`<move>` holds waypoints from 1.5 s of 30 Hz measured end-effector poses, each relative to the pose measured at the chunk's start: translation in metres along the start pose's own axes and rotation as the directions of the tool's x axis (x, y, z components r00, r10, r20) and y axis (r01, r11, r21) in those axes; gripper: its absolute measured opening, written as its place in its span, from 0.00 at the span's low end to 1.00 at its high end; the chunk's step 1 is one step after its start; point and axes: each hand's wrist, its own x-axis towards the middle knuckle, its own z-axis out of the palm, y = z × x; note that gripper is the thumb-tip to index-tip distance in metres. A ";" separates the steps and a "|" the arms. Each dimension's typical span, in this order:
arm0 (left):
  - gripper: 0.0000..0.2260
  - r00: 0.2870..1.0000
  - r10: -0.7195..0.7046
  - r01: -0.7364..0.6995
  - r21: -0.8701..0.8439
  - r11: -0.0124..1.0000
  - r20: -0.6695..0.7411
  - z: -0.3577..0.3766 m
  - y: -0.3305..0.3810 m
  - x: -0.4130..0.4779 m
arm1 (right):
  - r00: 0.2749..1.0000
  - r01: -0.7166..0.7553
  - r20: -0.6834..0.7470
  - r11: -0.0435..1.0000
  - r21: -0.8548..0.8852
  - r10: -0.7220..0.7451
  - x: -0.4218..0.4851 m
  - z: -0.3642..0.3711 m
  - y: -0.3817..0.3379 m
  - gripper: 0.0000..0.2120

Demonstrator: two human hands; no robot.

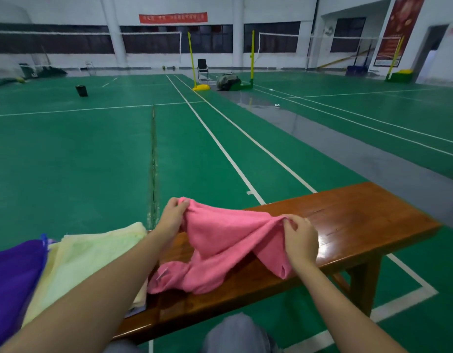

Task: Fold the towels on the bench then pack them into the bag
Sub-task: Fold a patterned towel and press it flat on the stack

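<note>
Cloth [13,276], purple with a blue loop, lies far left of the left hand [172,217]; whether it is the bag, or holds anything, cannot be told. Just beside it a pale yellow towel [87,256] lies flat. Both hands pinch the pink towel [220,240], the right hand [299,240] at its other bunched edge. Its lower end lies crumpled on the tabletop [360,217].

A head-worn wide-angle view looks forward and down. The glossy brown wooden bench [347,225] lies close below, green court floor [67,161] beyond.
</note>
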 end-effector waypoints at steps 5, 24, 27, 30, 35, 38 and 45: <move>0.07 0.996 -0.035 0.033 0.027 0.999 0.085 -0.015 -0.003 -0.023 | 0.887 -0.449 0.337 0.760 0.469 0.316 -0.016 0.007 -0.015 0.09; 0.21 0.984 0.051 0.007 -0.326 0.945 0.169 -0.023 0.047 -0.046 | 0.916 -0.353 0.382 0.692 0.630 0.120 -0.010 0.007 -0.061 0.11; 0.30 0.989 0.081 -0.036 -0.340 0.940 0.120 -0.032 0.066 -0.049 | 0.949 -0.256 0.309 0.723 0.641 0.062 0.000 -0.008 -0.076 0.10; 0.32 0.989 0.098 -0.057 -0.317 0.947 0.115 -0.045 0.089 -0.054 | 0.975 -0.182 0.218 0.722 0.668 0.043 0.016 -0.023 -0.091 0.11; 0.17 0.986 0.125 -0.095 -0.254 0.963 0.108 -0.070 0.127 -0.058 | 0.986 -0.141 0.162 0.712 0.688 0.040 0.042 -0.043 -0.109 0.14; 0.11 0.985 0.118 -0.100 -0.150 0.984 0.123 -0.082 0.145 -0.062 | 0.992 -0.093 0.124 0.723 0.684 0.010 0.052 -0.051 -0.119 0.15; 0.15 0.992 0.111 -0.103 -0.122 0.987 0.060 -0.096 0.163 -0.060 | 0.971 -0.196 0.238 0.621 0.759 0.017 0.063 -0.070 -0.139 0.11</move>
